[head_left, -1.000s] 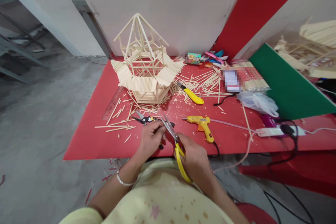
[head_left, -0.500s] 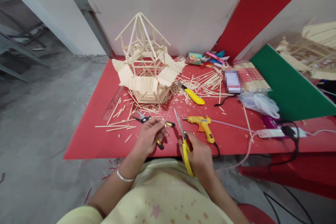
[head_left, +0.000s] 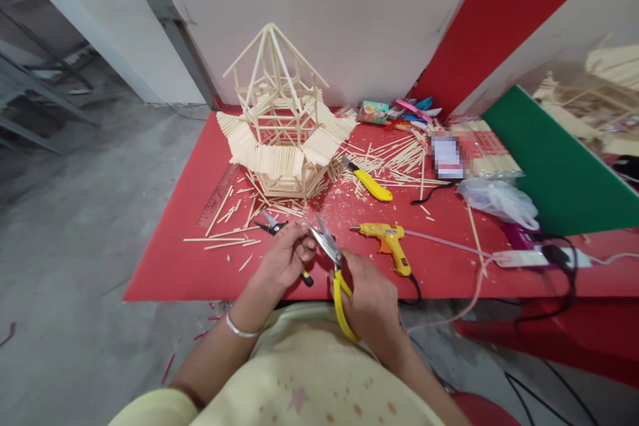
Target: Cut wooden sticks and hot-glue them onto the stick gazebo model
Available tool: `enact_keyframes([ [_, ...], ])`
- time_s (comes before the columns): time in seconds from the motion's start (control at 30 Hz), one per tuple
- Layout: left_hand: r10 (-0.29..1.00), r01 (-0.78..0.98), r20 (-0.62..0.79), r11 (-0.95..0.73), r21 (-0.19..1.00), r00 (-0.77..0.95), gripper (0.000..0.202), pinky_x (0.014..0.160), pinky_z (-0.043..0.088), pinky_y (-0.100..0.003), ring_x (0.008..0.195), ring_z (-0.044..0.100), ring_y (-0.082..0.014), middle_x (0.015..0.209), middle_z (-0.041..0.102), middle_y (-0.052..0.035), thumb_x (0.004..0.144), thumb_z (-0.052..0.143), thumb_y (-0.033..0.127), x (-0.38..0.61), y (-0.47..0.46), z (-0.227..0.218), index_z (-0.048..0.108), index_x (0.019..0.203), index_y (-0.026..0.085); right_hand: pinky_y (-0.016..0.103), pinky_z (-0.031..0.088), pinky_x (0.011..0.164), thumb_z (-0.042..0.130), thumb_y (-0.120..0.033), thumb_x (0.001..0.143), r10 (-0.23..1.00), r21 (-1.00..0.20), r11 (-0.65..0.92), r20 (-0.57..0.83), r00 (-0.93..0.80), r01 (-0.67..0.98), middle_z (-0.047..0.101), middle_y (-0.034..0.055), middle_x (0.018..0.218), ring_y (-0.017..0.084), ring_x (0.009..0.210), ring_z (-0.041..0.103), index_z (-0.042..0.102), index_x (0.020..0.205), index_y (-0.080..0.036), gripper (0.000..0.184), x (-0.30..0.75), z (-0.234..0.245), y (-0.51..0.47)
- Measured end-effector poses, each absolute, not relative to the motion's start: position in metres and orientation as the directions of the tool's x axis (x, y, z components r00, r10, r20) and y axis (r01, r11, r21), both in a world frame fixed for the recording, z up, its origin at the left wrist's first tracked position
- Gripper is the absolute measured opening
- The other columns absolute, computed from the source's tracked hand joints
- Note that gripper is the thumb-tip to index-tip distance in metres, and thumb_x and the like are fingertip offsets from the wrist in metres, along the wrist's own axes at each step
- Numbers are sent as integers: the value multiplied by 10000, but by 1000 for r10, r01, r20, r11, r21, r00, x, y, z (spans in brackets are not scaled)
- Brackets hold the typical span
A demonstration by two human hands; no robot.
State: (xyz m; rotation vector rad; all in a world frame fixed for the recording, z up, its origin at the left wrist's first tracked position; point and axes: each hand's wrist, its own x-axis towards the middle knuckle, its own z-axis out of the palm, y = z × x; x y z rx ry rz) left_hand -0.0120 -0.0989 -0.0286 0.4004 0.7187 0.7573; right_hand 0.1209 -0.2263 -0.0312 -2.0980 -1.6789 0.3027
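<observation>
My right hand [head_left: 369,296] grips yellow-handled scissors [head_left: 333,266], whose blades point up and left toward my left hand. My left hand [head_left: 285,258] is closed in a pinch at the blade tips, holding something too small to make out, perhaps a thin stick. Both hands hover over the near edge of the red table [head_left: 164,273]. A small black-handled cutter [head_left: 273,226] lies just beyond my left hand. Further back stands a stick-built house model [head_left: 282,133].
A yellow glue gun [head_left: 387,239] lies right of my hands, its cable running off the edge. A yellow utility knife [head_left: 367,180], loose sticks [head_left: 399,156], a plastic bag [head_left: 499,200], a power strip [head_left: 534,256] and a green board [head_left: 559,166] fill the right side.
The scissors swung away to the right, then came back so their blades meet my left hand's fingertips again. My left hand stayed pinched in about the same place.
</observation>
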Motion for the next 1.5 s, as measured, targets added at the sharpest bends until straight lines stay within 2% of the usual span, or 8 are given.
enact_keyframes([
  [0.2, 751, -504, -353, 645, 575, 558, 216, 414, 345, -118, 496, 517, -57, 589, 573, 33, 711, 745, 178, -15, -102, -31, 553, 810, 172, 281, 426, 761, 524, -355, 902, 964, -445, -154, 127, 232, 882, 660, 54, 1039, 205, 921, 613, 523, 1284, -236, 400, 119, -30, -222],
  [0.4, 847, -402, -250, 457, 793, 470, 262, 462, 423, -168, 542, 586, -99, 638, 643, -3, 653, 813, 201, -18, -102, -36, 642, 844, 149, 281, 420, 761, 534, -353, 898, 967, -432, -151, 121, 223, 889, 653, 54, 1040, 209, 916, 608, 509, 1296, -238, 414, 121, -29, -223],
  [0.57, 891, -227, -151, 267, 937, 427, 154, 482, 435, -200, 492, 532, -84, 605, 628, -3, 727, 761, 256, -22, -100, -34, 693, 787, 131, 289, 414, 772, 553, -347, 880, 971, -400, -123, 139, 193, 908, 645, 63, 1058, 219, 929, 604, 501, 1309, -222, 450, 123, -30, -223],
  [0.8, 902, -163, -73, 156, 974, 425, 95, 504, 442, -218, 517, 530, -98, 615, 596, 12, 772, 710, 244, -22, -99, -31, 686, 785, 153, 293, 411, 746, 563, -329, 860, 975, -371, -145, 106, 197, 917, 639, 59, 1048, 216, 907, 598, 501, 1318, -231, 473, 123, -27, -222],
  [1.07, 895, -41, 93, -83, 996, 437, 100, 574, 455, -224, 606, 570, -115, 669, 626, -6, 815, 644, 178, -29, -94, -27, 708, 740, 163, 275, 405, 725, 539, -344, 874, 978, -395, -146, 78, 191, 907, 658, 74, 1048, 206, 899, 615, 523, 1303, -231, 445, 124, -24, -220],
  [1.17, 884, -9, 74, -79, 997, 462, 114, 569, 465, -233, 591, 584, -123, 660, 642, -14, 827, 640, 196, -32, -94, -30, 718, 753, 161, 253, 386, 680, 553, -330, 857, 981, -438, -159, 31, 192, 885, 683, 53, 989, 183, 836, 627, 567, 1241, -244, 394, 124, -23, -220],
  [1.33, 888, -20, -33, 47, 999, 459, 127, 568, 492, -248, 568, 598, -131, 648, 660, -22, 808, 690, 272, -30, -98, -33, 729, 834, 154, 225, 323, 573, 517, -281, 858, 979, -518, -189, -36, 199, 835, 660, 1, 677, 133, 603, 581, 635, 1135, -229, 306, 125, -31, -221],
  [1.5, 879, -69, -68, 114, 991, 472, 161, 538, 478, -230, 539, 576, -116, 615, 643, -15, 816, 682, 309, -25, -95, -32, 695, 783, 152, 227, 370, 649, 547, -294, 840, 976, -448, -190, 11, 218, 874, 693, 41, 950, 156, 796, 622, 572, 1259, -263, 421, 128, -31, -221],
])
